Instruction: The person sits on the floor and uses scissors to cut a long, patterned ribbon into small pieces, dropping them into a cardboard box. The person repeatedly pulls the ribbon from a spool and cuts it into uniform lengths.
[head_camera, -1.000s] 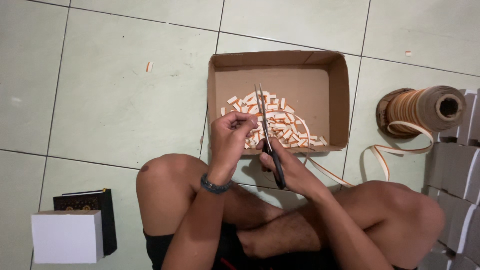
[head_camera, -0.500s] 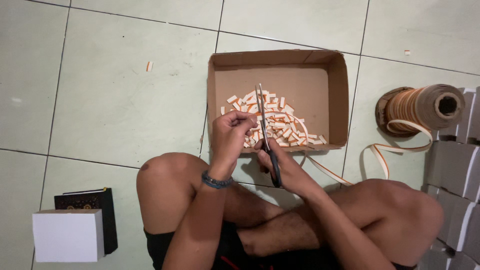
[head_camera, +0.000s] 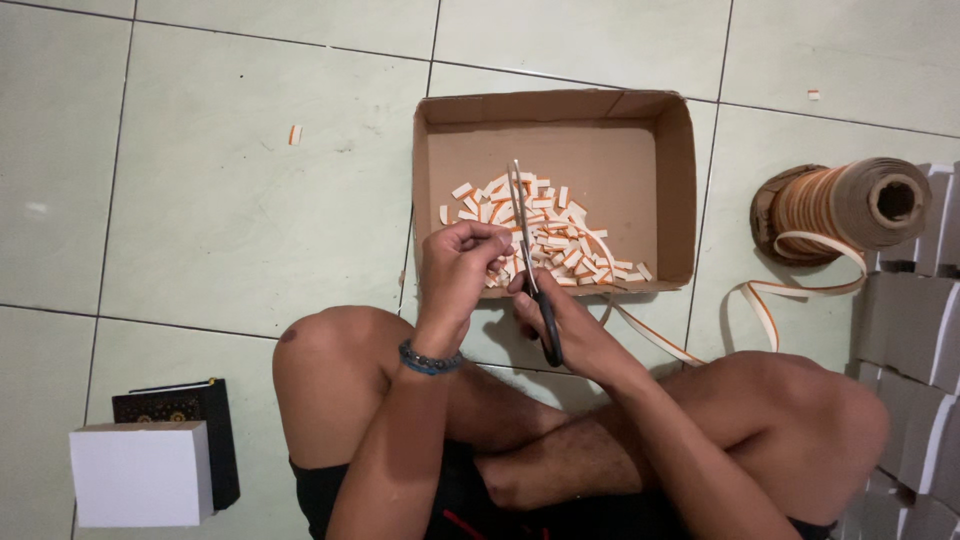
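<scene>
Left hand (head_camera: 455, 265): fingers pinched shut on the strip (head_camera: 640, 325) end, just beside the blades, over the box's near edge. Right hand (head_camera: 570, 325): fingers closed round the black handles of the scissors (head_camera: 528, 262), blades pointing away over the box, nearly together. Strip: white and orange, running from the hands along the floor to the roll (head_camera: 845, 208) lying on its side at right. Box (head_camera: 560, 125): open cardboard, on the tiled floor (head_camera: 200, 200), holding a heap of cut pieces (head_camera: 560, 240). Stray piece (head_camera: 294, 134) on the floor, well apart at left. White box (head_camera: 140, 472) against a black book (head_camera: 215, 420), lower left. Grey boxes (head_camera: 910, 330) stacked at right.
</scene>
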